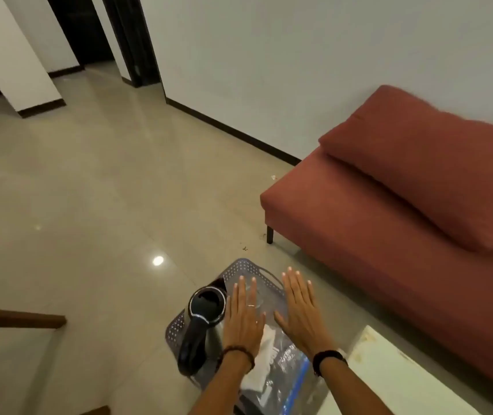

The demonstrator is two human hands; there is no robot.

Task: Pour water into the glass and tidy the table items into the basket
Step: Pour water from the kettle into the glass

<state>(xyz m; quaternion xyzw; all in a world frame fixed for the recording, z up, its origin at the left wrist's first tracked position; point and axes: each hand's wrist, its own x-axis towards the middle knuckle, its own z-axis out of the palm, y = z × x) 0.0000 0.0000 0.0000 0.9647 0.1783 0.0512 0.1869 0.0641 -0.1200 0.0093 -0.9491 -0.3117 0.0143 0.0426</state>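
A grey perforated basket (243,266) stands on the floor below me. A steel kettle (206,307) with a black lid and handle sits in its left side. A clear plastic bag (290,366) with a blue edge and white items fills the near right part. A clear glass (256,295) shows faintly between my hands, mostly hidden. My left hand (243,319) hovers flat, palm down, over the basket beside the kettle. My right hand (302,310) is spread flat over the basket's right side. Neither hand holds anything.
A red sofa (389,211) stands to the right against the white wall. A white table edge (395,375) is at the lower right. A wooden frame (15,320) is at the lower left. Beige tiled floor (89,205) stretches ahead toward dark doorways.
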